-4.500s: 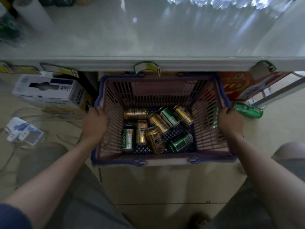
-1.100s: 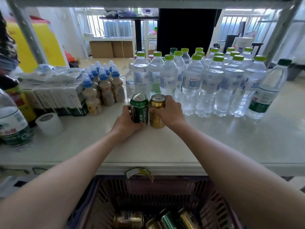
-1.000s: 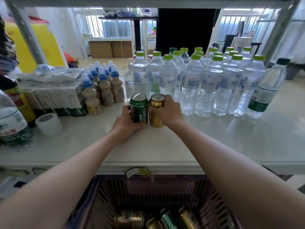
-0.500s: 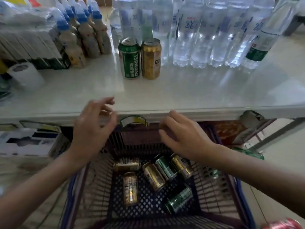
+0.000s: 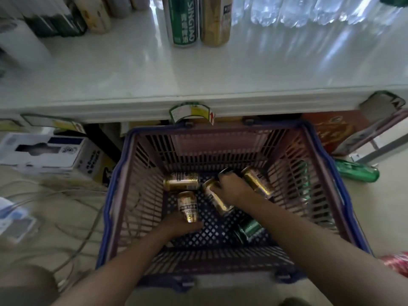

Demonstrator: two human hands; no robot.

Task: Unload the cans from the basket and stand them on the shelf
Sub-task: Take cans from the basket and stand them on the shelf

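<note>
White shelf above purple slatted plastic basket on floor, two cans standing, second pickup underway: left hand curled round gold can, right hand closing on another gold can; next, lifting both out and standing upright beside green can.

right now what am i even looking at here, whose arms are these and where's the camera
The camera sits on a person's head and looks down, so the two bare arms coming in from the bottom edge are that person's own. There is no machine.

Below them, on the floor, is a plastic basket with cans lying on their sides. The left hand is closing on a gold can. The right hand lies over another gold can and seems to be gripping a can; how firmly is hard to tell.

Above the basket is the pale shelf. A green can and a gold one already stand upright there, side by side, with water bottles to their right.
</note>
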